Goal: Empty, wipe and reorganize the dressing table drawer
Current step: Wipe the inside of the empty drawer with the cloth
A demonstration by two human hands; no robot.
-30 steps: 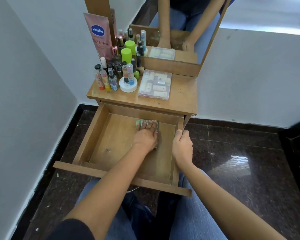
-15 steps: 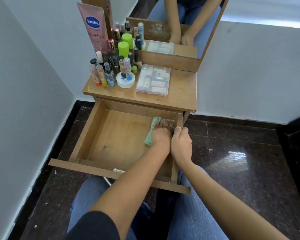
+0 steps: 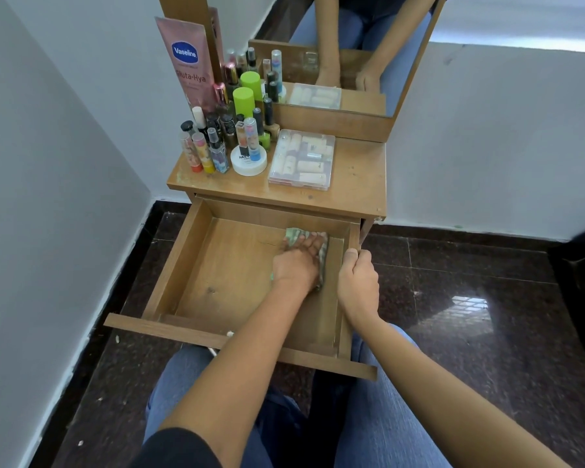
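The wooden drawer (image 3: 190, 261) of the dressing table is pulled out, and nothing lies on its floor but a cloth. My left hand (image 3: 296, 265) presses that green patterned cloth (image 3: 322, 255) flat on the drawer floor near the back right corner. Most of the cloth is hidden under the hand. My right hand (image 3: 357, 282) grips the drawer's right side wall from above.
On the tabletop (image 3: 355, 184) stand a pink Vaseline tube (image 3: 188, 62), several small bottles (image 3: 217, 143), a white jar (image 3: 249, 162) and a clear plastic box (image 3: 303, 160). A mirror (image 3: 345, 52) stands behind. White walls close in left and back; dark tiled floor (image 3: 470, 298) lies to the right.
My left hand slid the cloth right to the drawer's side wall, then back left a little. My right hand kept its hold on the drawer's side.
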